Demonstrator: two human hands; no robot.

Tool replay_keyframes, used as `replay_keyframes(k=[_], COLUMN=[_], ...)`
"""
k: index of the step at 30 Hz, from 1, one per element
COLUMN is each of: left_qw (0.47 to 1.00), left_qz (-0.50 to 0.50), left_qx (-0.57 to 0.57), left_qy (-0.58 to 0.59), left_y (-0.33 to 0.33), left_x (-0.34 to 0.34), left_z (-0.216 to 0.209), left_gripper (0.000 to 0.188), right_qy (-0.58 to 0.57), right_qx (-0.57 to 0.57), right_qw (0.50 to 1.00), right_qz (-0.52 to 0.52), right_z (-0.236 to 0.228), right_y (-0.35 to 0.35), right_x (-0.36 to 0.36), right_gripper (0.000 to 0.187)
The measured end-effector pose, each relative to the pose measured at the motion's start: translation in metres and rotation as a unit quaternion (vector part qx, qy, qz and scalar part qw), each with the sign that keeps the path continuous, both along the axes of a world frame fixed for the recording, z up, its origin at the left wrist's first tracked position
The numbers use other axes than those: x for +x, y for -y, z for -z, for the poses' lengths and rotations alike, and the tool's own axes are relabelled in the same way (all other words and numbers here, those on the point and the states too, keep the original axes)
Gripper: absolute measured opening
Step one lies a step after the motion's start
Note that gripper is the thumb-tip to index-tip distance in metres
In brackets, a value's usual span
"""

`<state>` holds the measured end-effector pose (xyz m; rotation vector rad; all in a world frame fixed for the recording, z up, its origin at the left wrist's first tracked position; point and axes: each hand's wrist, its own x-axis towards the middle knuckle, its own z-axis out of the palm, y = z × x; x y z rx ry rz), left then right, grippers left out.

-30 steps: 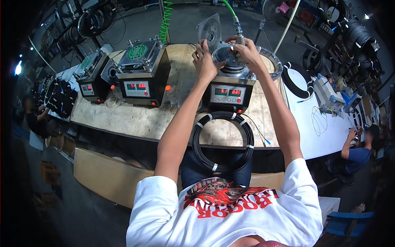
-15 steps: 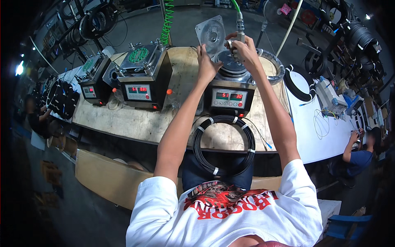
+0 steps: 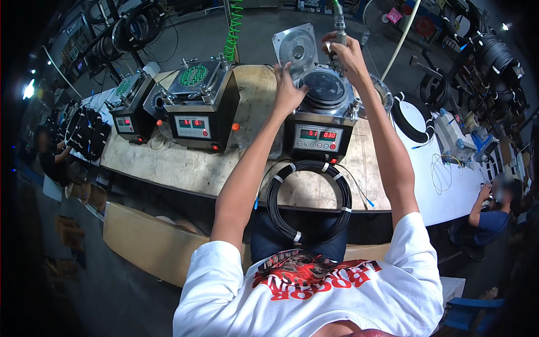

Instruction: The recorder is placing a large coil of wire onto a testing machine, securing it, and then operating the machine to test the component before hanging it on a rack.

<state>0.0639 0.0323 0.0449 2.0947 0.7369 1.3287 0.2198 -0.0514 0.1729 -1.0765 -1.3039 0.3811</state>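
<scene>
In front of me stands a polishing machine (image 3: 316, 137) with a lit red display. Its square metal lid (image 3: 296, 50) is raised at the back. A dark round polishing plate (image 3: 324, 86) lies exposed on top. At the plate's left edge is my left hand (image 3: 289, 94), fingers apart, thumb at the rim and fingertips by the lid's lower corner. My right hand (image 3: 349, 60) grips a metal air blow gun (image 3: 341, 38) above the plate's far right edge. A green hose runs up from the gun. The gun's nozzle is partly hidden by my fingers.
A coil of black cable (image 3: 271, 205) hangs over the near table edge by my lap. Two similar machines stand to the left, the closer one (image 3: 196, 106) with green parts on top. A bottle with an orange cap (image 3: 237, 135) stands between. Co-workers sit at both sides.
My right hand has lifted the air blow gun up and to the right, uncovering more of the plate. My left hand stays by the plate's left side, its fingers a little more spread.
</scene>
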Motion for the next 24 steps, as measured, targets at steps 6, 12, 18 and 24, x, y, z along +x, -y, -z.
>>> replay_keyframes(k=[6,12,18,24], left_qw=[0.998,0.997,0.975,0.835], left_qz=[0.020,0.051,0.030,0.157], left_qx=[-0.060,-0.049,0.201,0.384], left_qy=[-0.020,-0.013,-0.090,-0.362], left_y=[-0.004,-0.003,0.015,0.017], left_x=[0.000,-0.004,-0.020,0.011], left_z=[-0.002,-0.007,-0.054,-0.090], left_gripper=[0.089,0.082,0.044,0.046], right_qy=[-0.041,-0.005,0.173,0.136], right_qx=[0.058,0.100,-0.109,-0.176], right_qw=[0.997,0.995,0.974,0.973], right_qz=[0.017,0.019,0.095,0.061], right_z=[-0.012,-0.023,-0.005,0.000], right_y=[-0.004,-0.009,0.030,0.054], right_x=[0.014,0.025,0.047,0.066], right_gripper=[0.021,0.021,0.025,0.025])
